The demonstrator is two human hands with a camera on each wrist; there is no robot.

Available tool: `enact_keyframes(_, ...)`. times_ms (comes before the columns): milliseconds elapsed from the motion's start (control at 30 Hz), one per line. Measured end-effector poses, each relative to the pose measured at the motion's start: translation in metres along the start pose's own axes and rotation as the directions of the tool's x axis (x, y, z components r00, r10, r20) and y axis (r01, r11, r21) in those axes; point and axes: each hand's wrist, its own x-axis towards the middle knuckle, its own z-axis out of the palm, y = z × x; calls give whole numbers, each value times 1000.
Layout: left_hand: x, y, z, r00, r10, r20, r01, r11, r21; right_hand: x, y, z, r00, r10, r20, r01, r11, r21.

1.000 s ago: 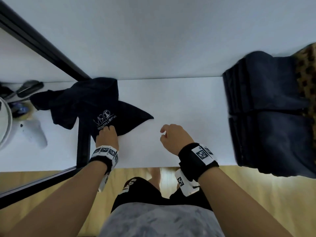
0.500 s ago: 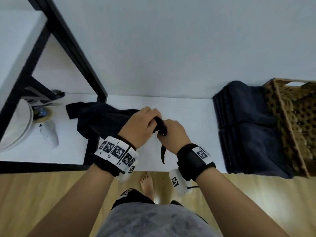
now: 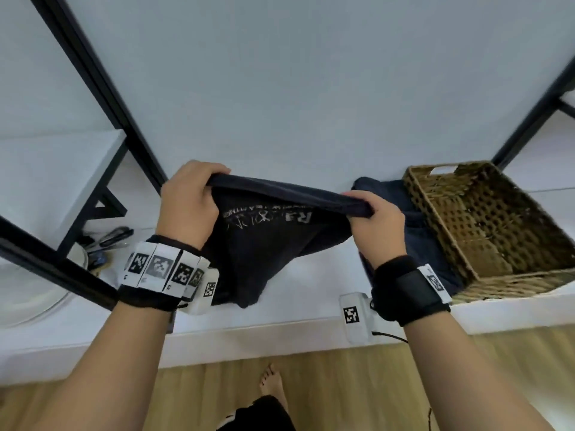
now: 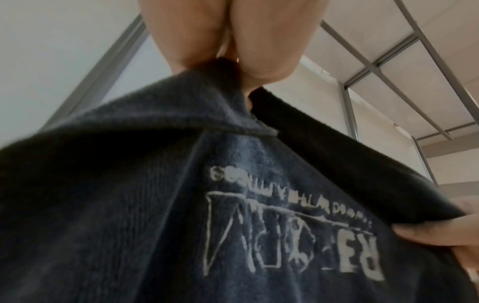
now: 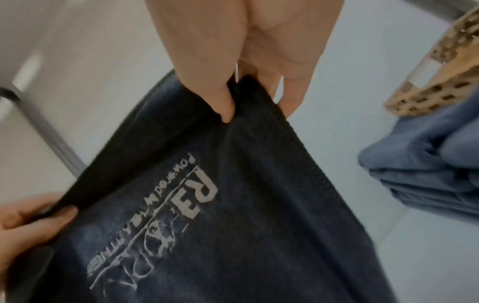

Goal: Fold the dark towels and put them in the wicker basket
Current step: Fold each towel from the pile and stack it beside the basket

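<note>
A dark towel with a white printed logo hangs in the air above the white shelf, stretched along its top edge. My left hand pinches the towel's left end and my right hand pinches its right end. The left wrist view shows my left hand gripping the dark towel. In the right wrist view my right hand grips the dark towel. A stack of folded dark towels lies right of my right hand, against an empty wicker basket.
Black frame posts stand at the left and another black post at the right. A white plate and small dark items lie on the shelf at the left. Wooden floor and a bare foot show below.
Both hands have lifted the towel off the shelf and moved apart, stretching its top edge between them. Half a second ago they held it bunched close together.
</note>
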Motion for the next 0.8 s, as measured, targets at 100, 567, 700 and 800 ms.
enact_keyframes(100,5,16,-31,993,30,-117,-25,999,38,-3,-33,-23,993,-110,-52,114,991,69)
enact_keyframes(567,3,68,-93,962,-3,-272,-39,988,-152,-24,-93,-77,953,-125,-277,204,938,281)
enact_keyframes(700,-14,58,-73,990,-68,-124,54,992,-112,-34,-58,-73,964,6,-267,64,965,255)
enact_keyframes(800,-31,41,-47,986,-156,50,161,977,-137,-43,-26,-65,975,73,-212,-38,986,163)
